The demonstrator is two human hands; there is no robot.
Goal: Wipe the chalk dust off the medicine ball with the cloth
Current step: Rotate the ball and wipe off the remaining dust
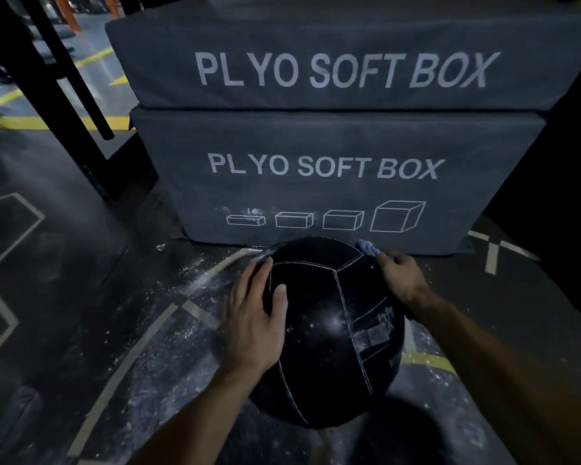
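A large black medicine ball (326, 333) with pale seams and white chalk smudges sits on the floor in the lower middle of the head view. My left hand (255, 317) lies flat on its left side, fingers spread and straight. My right hand (401, 280) is at the ball's upper right edge and grips a small light-blue cloth (368, 247), which sticks out past the fingers against the top of the ball.
Two stacked grey plyo soft boxes (332, 182) stand right behind the ball. A black rack frame (57, 92) rises at the left. The dark floor (148, 330) carries painted lines and scattered chalk dust. A dark block (564, 203) is at the right.
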